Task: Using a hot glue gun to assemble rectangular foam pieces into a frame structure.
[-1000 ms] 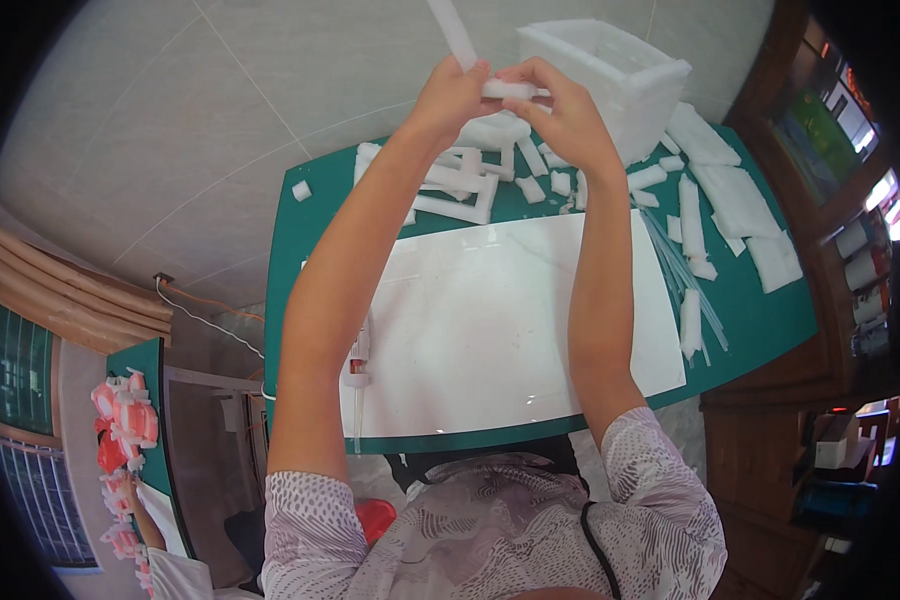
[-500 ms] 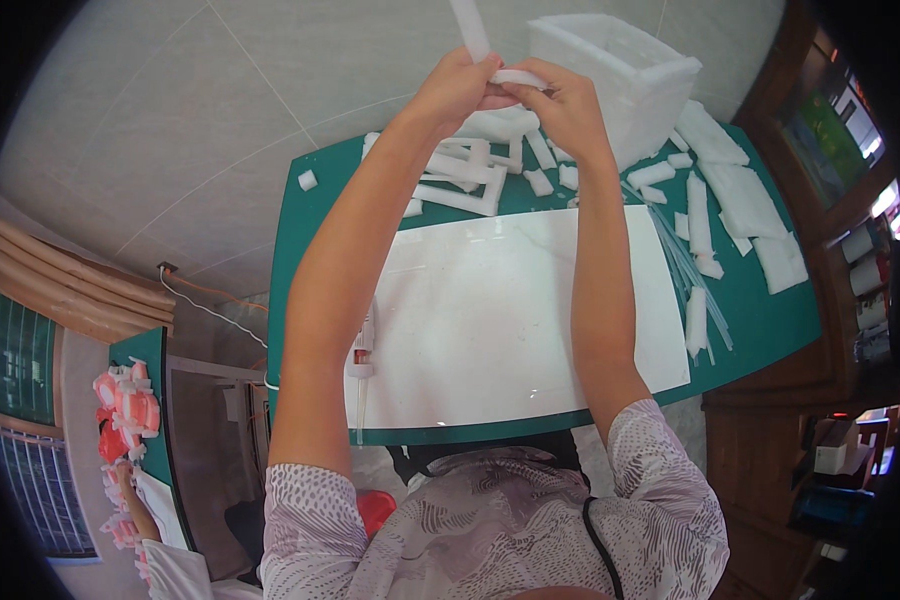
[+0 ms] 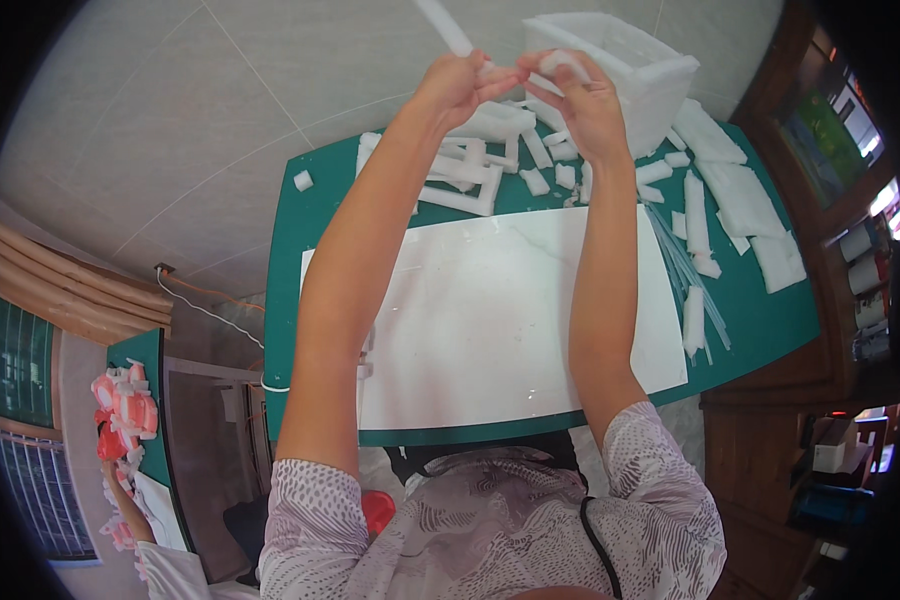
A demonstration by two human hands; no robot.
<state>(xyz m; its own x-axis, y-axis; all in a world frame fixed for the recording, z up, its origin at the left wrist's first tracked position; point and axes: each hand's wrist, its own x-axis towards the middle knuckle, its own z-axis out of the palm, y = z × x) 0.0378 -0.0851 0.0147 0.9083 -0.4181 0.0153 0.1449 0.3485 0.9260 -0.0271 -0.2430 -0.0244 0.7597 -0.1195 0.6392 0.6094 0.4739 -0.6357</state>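
My left hand (image 3: 458, 85) is raised over the far side of the green table (image 3: 300, 240) and closed around a long white foam strip (image 3: 444, 25) that sticks up and to the left. My right hand (image 3: 582, 100) is beside it, fingers closed on a short white foam piece (image 3: 562, 62). The two hands nearly touch, thumbs facing each other. Below them lie several white foam offcuts (image 3: 475, 165). A white foam box (image 3: 625, 65) stands just right of my right hand.
A large white board (image 3: 490, 320) covers the table's middle. More foam slabs (image 3: 745, 200) and thin clear rods (image 3: 685, 270) lie at the right. A wooden cabinet (image 3: 830, 250) stands to the right. A person's arm with pink and white items (image 3: 120, 420) is at the lower left.
Both hands have shifted slightly toward the top of the view with the foam pieces. The short piece in my right hand has come closer to the strip in my left.
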